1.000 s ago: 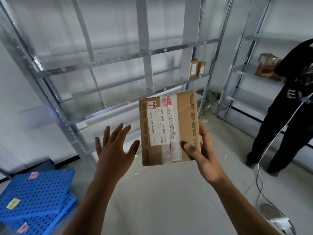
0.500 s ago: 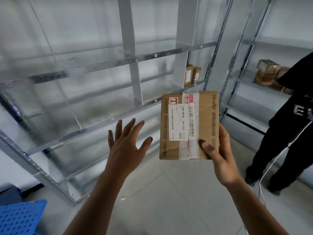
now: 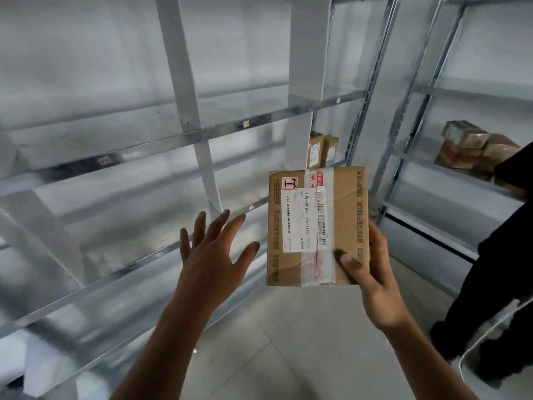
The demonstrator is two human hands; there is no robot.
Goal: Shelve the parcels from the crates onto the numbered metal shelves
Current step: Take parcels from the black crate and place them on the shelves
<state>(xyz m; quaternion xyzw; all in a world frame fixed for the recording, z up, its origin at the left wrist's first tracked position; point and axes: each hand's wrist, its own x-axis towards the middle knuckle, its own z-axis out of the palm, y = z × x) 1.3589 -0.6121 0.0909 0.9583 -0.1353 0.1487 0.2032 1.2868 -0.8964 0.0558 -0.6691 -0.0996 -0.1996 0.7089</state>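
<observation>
1. A cardboard parcel (image 3: pixel 316 226) is being pinched at its lower corner by the right hand (image 3: pixel 372 272) — before the metal shelves (image 3: pixel 202 134).
2. The left hand (image 3: pixel 213 255) is being held spread, empty.
3. A slip is being risked — grip is one-cornered.

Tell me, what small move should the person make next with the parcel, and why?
Probably carry the parcel toward the shelves and find the matching tag. The right hand holds it with its handwritten mark facing up; the left hand is open and free; small tags sit on the shelf edges.
</observation>
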